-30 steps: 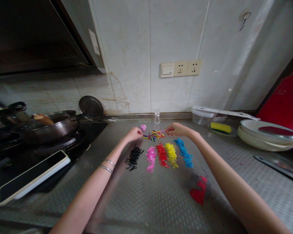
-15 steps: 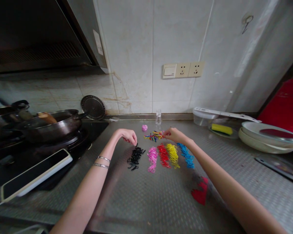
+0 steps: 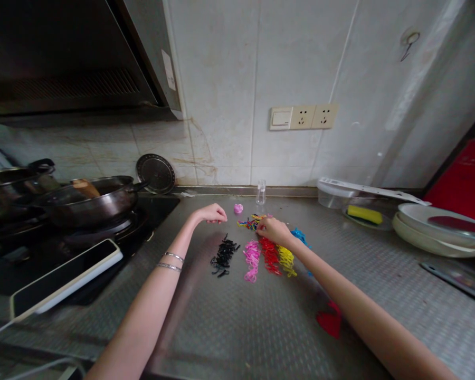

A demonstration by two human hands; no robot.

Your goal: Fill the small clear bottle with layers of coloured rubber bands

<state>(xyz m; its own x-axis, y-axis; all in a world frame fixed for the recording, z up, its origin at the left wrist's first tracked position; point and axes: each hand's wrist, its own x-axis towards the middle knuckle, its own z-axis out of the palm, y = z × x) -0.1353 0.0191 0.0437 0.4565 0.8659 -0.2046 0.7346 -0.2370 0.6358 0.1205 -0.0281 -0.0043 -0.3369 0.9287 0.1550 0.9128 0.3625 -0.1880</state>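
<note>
Small coloured rubber bands lie sorted in rows: a black pile (image 3: 224,256), a pink pile (image 3: 252,260), a red pile (image 3: 269,256), a yellow pile (image 3: 287,261) and a blue pile (image 3: 300,236). Behind them is a mixed heap of bands (image 3: 248,224). My left hand (image 3: 211,213) hovers above and left of the black pile, fingers drawn together, with nothing visible in them. My right hand (image 3: 275,232) is pinched at the near edge of the mixed heap, over the top of the red pile. Whatever its fingertips hold is too small to tell. My right forearm covers part of the blue pile.
A pink bundle (image 3: 238,209) and a clear glass bottle (image 3: 260,193) stand behind the heap. A phone (image 3: 65,277) lies by the stove at left, near a pan (image 3: 89,206). Bowls (image 3: 431,237) and a yellow sponge (image 3: 364,214) are at right. A red piece (image 3: 329,321) lies under my right forearm.
My left hand has risen away from the black pile. My right hand has moved from the right end of the mixed heap toward me, to the top of the red pile. The view has shifted slightly.
</note>
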